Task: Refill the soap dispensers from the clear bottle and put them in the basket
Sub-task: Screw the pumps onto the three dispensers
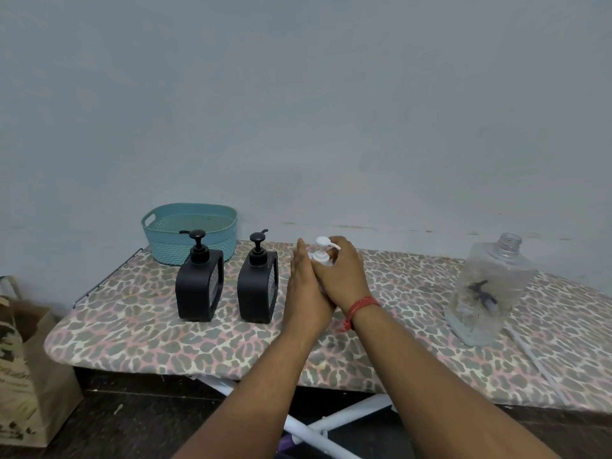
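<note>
White dispenser gripped at board centre, pump collar being worked

Right hand (342, 276) fingers are curled round the white pump (324, 249); left hand (306, 286) is pressed flat-fingered against the white dispenser, body hidden. Two black dispensers (198, 286) (258, 283) are stood at 9 o'clock, basket (188, 226) at 10, uncapped clear bottle (486, 289) at 3, apart. Risk judged: the soft ironing board (132, 339) may let it tip, spilling soap if the collar is twisted hard
</note>
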Available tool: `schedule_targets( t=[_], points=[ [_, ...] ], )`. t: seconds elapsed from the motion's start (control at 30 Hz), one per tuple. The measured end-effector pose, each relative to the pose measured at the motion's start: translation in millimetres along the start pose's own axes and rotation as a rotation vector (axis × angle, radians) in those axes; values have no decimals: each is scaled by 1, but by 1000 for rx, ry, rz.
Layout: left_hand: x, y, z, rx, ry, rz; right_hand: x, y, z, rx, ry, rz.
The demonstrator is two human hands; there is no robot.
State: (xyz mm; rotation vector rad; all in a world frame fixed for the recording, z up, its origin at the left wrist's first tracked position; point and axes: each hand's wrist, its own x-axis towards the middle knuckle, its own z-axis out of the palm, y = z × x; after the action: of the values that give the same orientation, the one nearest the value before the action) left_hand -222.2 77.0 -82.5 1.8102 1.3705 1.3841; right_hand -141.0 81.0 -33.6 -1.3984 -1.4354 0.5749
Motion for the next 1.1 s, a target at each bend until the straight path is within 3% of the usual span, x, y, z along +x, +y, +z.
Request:
schedule_targets(
  t=[0.17, 0.4, 0.63, 0.8, 1.1],
  points=[
    [1, 2, 0, -2, -33, -62, -2, 1, -21, 55, -195, 24],
    [2, -1, -1, 21, -34, -89, 4, -2, -5, -82, -24, -24],
    [1, 0, 0, -40, -42, -87, 4, -2, -22, -108, -206, -64],
    [2, -3, 0, -55, -34, -100, 11, -5, -18, -231, -139, -85],
    [3, -6, 2, 17, -45, -122, 8, 0, -3, -239, -33, -37]
  ],
)
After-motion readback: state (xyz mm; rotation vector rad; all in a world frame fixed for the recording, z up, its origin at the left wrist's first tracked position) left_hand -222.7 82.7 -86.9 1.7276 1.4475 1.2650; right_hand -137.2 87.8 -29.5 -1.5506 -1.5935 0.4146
